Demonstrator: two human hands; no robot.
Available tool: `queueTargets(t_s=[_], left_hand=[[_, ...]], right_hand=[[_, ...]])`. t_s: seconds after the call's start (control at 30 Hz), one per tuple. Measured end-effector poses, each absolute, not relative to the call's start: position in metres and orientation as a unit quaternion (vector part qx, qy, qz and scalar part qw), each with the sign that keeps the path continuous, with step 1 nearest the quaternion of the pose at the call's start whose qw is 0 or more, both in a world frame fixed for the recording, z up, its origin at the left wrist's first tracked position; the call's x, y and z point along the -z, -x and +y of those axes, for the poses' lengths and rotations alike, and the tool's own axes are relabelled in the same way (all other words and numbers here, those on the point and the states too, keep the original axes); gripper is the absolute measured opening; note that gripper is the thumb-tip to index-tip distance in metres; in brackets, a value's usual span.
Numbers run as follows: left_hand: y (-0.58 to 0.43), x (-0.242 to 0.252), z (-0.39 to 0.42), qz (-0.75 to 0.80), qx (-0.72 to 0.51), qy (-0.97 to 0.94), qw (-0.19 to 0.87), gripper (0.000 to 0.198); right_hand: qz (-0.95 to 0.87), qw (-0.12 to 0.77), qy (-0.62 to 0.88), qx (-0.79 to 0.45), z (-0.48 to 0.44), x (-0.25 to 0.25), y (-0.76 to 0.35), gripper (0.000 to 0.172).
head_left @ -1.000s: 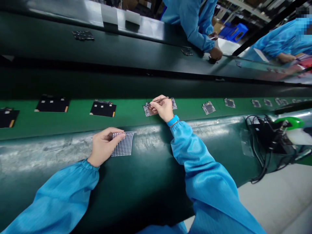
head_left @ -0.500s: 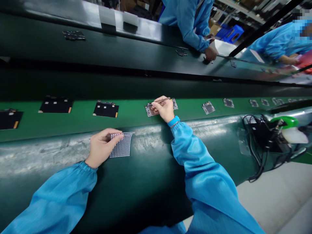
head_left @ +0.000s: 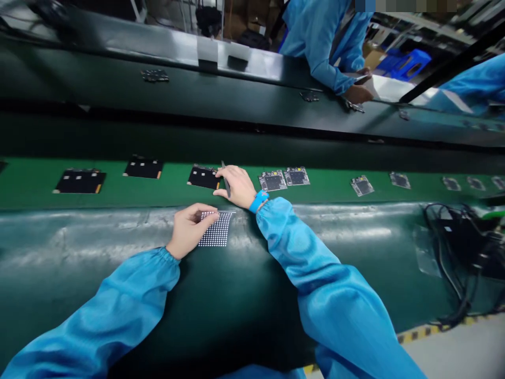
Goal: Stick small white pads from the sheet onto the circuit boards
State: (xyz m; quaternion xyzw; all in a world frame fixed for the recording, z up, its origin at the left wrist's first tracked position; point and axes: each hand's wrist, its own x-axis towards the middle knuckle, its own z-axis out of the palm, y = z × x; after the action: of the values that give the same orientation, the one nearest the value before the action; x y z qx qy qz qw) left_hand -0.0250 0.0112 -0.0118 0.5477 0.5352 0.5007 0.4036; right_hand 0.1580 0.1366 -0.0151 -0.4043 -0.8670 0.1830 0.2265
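My left hand point(head_left: 192, 229) pinches a dark sheet dotted with rows of small white round stickers point(head_left: 216, 231), held above the near edge of the green belt. My right hand point(head_left: 236, 185) keeps a pair of tweezers point(head_left: 226, 181) within its fingers, pointing up and away. Its fingertips reach the right edge of a black-faced board point(head_left: 202, 177), which carries small pale squares and an orange corner. Whether they grip that board I cannot tell. Just right of this hand, two bare circuit boards point(head_left: 273, 181) lie side by side.
More black-faced boards point(head_left: 80, 181) lie leftward on the green belt point(head_left: 327, 193), and several circuit boards point(head_left: 362, 185) rightward. Black cables point(head_left: 450, 263) and a dark device sit at the right. Across the line, a person in blue point(head_left: 323, 47) handles a board.
My right hand has moved left from the bare circuit boards to the black-faced board, its tweezers turning more upright. My left hand still holds the sticker sheet. The view has shifted left.
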Motion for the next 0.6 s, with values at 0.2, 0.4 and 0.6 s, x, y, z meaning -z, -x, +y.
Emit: queueTargets(t_s=[0.2,0.4,0.6], left_hand=[[0.056,-0.002,-0.015,0.551,-0.516,-0.535,0.38,0.015],[0.093,-0.003,-0.041,0.577,-0.534,-0.499,0.365,0.013],[0.105,0.006,-0.041,0.589,-0.559,-0.473,0.343,0.017]], right_hand=[[-0.852,0.268,0.415,-0.173,0.14,-0.01,-0.163,0.038],[-0.891,0.251,0.346,-0.151,0.153,-0.041,-0.111,0.04],[-0.9,0.157,0.384,-0.133,0.176,0.002,-0.015,0.037]])
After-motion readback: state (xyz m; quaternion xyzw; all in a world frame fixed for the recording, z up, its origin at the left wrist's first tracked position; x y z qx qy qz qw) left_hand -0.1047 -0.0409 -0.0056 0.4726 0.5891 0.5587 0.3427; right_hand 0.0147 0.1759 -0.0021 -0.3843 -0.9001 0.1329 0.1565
